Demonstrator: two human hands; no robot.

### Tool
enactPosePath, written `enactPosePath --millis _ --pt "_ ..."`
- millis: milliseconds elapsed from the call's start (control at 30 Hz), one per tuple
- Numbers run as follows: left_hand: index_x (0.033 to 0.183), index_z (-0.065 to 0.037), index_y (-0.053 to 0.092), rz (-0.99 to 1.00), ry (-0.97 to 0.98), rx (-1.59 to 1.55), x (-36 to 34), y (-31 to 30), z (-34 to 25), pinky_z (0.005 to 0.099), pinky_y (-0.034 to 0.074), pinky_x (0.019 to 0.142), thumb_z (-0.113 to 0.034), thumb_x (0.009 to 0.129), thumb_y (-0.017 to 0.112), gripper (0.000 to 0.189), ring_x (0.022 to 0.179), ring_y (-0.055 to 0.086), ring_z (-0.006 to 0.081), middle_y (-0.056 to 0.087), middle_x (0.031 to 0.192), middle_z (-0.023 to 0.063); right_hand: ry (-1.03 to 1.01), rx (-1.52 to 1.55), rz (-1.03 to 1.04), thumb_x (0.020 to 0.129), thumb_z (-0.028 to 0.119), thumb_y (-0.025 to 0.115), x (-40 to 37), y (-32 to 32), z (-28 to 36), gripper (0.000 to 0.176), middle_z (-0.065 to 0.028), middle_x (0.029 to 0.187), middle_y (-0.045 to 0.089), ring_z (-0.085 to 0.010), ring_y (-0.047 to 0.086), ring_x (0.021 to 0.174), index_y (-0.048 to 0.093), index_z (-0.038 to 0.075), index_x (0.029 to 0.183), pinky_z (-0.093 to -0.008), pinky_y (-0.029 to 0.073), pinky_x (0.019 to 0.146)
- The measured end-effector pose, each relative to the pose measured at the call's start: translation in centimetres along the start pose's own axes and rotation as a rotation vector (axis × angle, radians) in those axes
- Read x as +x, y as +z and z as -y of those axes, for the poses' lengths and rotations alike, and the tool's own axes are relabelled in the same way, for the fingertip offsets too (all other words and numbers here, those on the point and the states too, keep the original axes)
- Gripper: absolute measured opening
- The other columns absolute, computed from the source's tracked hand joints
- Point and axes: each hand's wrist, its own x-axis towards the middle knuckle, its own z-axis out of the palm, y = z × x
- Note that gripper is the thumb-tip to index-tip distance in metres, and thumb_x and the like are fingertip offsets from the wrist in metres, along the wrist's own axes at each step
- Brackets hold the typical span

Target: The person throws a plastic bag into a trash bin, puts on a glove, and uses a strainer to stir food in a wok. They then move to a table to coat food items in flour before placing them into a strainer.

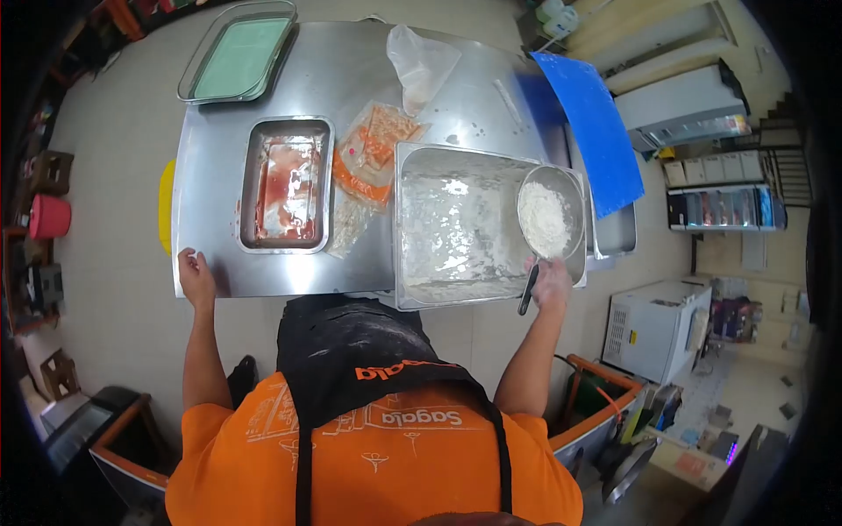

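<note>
My right hand [552, 283] is closed at the handle of a round sieve [574, 197] with white flour [543, 219] in it. The sieve is over the right side of a deep metal pan [460, 219], whose inside is streaked with white. My left hand [196, 273] rests at the table's front left edge, fingers apart and holding nothing. Between the hands lies a smaller metal tray [287, 188] with reddish liquid in its bottom. Orange-printed plastic bags [367, 153] lie between the tray and the pan.
The steel table [342, 66] carries a glass dish with a green lid [241, 60] at back left and a clear plastic bag [421, 66] at the back. A blue sheet [594, 127] covers part of another metal pan [617, 232] on the right.
</note>
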Motion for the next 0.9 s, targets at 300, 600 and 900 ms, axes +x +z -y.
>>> enactPosePath --millis 300,600,900 --pt "0.103 -0.007 0.058 -0.053 0.149 0.226 0.2 0.9 2.4 0.0393 0.044 0.075 -0.028 0.092 0.047 0.026 0.085 0.055 0.029 0.06 0.093 0.0118 -0.113 -0.568 -0.19 0.079 0.005 0.046 4.9 -1.4 -0.3 0.005 -0.0091 0.059 0.046 -0.0224 0.047 0.046 0.05 0.005 0.076 -0.0342 0.036 0.038" --pt "0.1 -0.007 0.059 -0.041 0.18 0.192 0.7 0.5 2.7 0.0394 0.044 0.074 -0.027 0.093 0.047 0.025 0.085 0.055 0.0281 0.061 0.095 0.009 -0.005 -0.433 -0.274 0.088 0.012 0.047 -0.3 -0.3 1.5 0.022 -0.0043 0.048 0.039 -0.0156 0.037 0.033 0.046 0.01 0.065 -0.0293 0.028 0.029" --pt "0.099 -0.007 0.059 -0.005 0.196 0.21 0.8 0.5 2.8 0.0392 0.044 0.075 -0.027 0.092 0.048 0.025 0.086 0.055 0.0275 0.061 0.095 0.0084 -0.128 -0.486 -0.292 0.084 0.014 0.057 -1.2 0.1 -2.6 0.021 -0.0029 0.051 0.045 -0.012 0.037 0.033 0.049 0.011 0.066 -0.0259 0.026 0.028"
